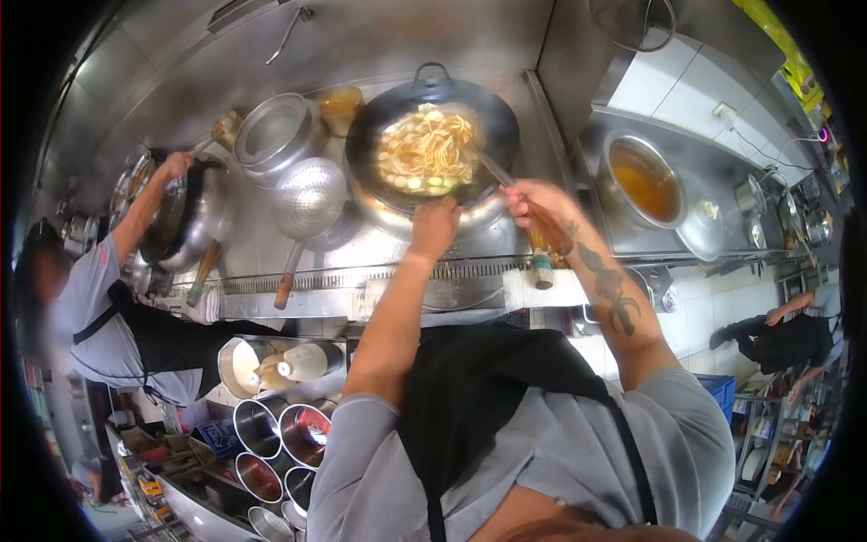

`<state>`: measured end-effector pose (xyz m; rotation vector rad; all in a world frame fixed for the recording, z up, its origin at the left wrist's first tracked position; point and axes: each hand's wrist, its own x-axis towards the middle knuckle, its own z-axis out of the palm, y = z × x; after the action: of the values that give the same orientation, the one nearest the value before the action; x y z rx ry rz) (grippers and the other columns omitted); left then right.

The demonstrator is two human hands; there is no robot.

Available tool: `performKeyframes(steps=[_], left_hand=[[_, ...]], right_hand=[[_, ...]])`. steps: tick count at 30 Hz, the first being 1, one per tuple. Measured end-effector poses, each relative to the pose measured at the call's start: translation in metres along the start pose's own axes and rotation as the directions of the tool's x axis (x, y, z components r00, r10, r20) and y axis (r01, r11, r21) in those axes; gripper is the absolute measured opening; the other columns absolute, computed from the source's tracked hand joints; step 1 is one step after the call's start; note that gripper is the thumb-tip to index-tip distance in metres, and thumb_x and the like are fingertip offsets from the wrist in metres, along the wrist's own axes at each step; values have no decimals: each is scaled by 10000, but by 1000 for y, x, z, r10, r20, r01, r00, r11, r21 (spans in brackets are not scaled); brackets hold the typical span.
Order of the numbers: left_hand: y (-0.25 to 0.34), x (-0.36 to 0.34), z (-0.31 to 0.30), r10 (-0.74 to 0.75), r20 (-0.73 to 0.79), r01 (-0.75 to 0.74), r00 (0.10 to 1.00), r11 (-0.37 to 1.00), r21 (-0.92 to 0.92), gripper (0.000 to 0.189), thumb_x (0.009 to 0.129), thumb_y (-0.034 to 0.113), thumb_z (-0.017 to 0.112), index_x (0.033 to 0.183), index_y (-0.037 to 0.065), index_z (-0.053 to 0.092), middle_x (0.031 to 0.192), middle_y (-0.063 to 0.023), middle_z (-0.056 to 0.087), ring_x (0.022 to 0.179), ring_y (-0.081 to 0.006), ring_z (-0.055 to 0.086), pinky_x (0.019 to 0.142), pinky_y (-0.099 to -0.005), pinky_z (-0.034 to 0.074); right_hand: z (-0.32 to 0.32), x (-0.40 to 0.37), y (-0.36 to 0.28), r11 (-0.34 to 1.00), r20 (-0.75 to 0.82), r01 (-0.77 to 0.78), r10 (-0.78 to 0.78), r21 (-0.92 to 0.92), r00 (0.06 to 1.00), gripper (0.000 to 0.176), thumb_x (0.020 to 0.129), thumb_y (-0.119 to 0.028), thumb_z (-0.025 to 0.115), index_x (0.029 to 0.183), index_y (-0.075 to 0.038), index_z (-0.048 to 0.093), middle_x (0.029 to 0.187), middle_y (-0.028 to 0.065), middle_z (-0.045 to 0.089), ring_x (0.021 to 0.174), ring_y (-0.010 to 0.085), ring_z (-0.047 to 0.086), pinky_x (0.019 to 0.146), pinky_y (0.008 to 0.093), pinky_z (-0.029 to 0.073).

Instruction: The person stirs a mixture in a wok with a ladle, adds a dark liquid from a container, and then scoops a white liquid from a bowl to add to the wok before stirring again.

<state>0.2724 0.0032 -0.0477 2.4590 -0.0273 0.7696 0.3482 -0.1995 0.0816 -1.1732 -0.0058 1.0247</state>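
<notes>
My one view comes from the wearer's head and faces forward and down, over the grey-shirted chest [551,452], close below, to the round black metal wok [361,163] farther off (the frame bends wide at its edges). With a single camera, I share nothing between views.
</notes>
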Motion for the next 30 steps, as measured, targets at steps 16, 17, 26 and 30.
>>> performKeyframes(steps=[16, 17, 26, 30], left_hand=[[-2, 2, 10, -49, 22, 48, 999, 998, 39, 177, 842, 178, 647, 758, 40, 576, 652, -168, 603, 652, -388, 590, 639, -494, 433], [4, 1, 6, -47, 19, 46, 999, 998, 53, 179, 843, 180, 648, 757, 40, 576, 652, -167, 604, 653, -386, 591, 637, -491, 433], [-3, 3, 6, -49, 56, 47, 997, 998, 32, 180, 847, 180, 647, 753, 42, 581, 653, -167, 608, 647, -373, 592, 633, -482, 432], [-5, 0, 6, -55, 64, 53, 996, 998, 27, 174, 844, 175, 650, 760, 36, 588, 657, -164, 612, 655, -371, 596, 642, -478, 437]], right_hand=[[-79, 31, 81, 360, 59, 435, -711, -826, 701, 549, 887, -139, 574, 1368, 35, 375, 1099, 256, 622, 858, 323, 665, 766, 374, 499], [-75, 25, 85, 369, 12, 360, -684, -857, 730, 545, 887, -134, 571, 1368, 32, 376, 1088, 263, 621, 856, 326, 664, 758, 374, 499], [-103, 52, 165, 41, 182, 365, -811, -930, 555, 491, 855, -98, 573, 1305, 40, 431, 977, 288, 619, 834, 427, 634, 718, 431, 512], [-87, 34, 146, 177, 138, 453, -802, -874, 581, 477, 871, -113, 568, 1297, 52, 431, 983, 284, 619, 888, 425, 633, 754, 429, 510]])
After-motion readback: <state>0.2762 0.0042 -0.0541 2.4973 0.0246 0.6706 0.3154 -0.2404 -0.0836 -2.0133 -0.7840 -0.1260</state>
